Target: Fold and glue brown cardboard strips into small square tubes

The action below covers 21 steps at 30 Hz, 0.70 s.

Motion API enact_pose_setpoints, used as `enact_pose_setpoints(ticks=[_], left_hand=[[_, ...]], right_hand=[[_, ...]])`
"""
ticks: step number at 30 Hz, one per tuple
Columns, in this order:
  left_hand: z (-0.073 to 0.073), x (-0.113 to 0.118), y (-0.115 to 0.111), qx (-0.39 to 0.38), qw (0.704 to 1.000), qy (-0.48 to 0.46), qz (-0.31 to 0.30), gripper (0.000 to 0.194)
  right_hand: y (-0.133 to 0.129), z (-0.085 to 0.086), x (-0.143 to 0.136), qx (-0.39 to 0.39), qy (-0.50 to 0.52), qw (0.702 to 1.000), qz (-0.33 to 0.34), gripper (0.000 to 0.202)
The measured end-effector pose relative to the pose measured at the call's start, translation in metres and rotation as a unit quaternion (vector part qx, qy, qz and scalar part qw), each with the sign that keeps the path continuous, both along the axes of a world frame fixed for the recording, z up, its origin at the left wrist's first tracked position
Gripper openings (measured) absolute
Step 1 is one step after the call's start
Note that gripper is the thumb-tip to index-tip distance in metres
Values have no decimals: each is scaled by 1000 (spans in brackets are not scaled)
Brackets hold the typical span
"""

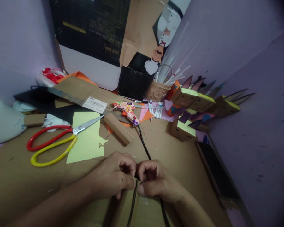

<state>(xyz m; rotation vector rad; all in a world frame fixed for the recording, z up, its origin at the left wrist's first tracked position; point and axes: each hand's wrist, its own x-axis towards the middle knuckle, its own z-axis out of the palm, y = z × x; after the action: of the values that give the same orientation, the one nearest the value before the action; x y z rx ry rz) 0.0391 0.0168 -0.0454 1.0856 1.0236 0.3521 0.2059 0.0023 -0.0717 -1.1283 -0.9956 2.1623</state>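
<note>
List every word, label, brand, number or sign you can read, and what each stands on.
No words or numbers read clearly.
Large black printed panel: yellowish print and a star outline; lettering too small and blurred.
White rectangular barcode label on the flat brown cardboard piece: bars show; print too blurred.

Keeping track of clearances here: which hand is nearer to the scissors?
Left. The left hand is to the right of the scissors, closer to the person; the right hand is farther right, past the left one.
</note>
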Motion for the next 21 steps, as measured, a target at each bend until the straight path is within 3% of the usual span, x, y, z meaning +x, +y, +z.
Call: enact_pose_setpoints(ticks=[6,13,21], left_hand=[[0,0,0,-10,1000,1,5,6],[-2,-3,-1,46,999,2,-15,13],[-4,-3,-2,59,998,6,-14,18]], right_hand=[[1,3,0,2,-24,1000,1,32],[-1,5,1,15,-70,997,-1,34],[-2,3,-2,11,-77,996,-32,38]])
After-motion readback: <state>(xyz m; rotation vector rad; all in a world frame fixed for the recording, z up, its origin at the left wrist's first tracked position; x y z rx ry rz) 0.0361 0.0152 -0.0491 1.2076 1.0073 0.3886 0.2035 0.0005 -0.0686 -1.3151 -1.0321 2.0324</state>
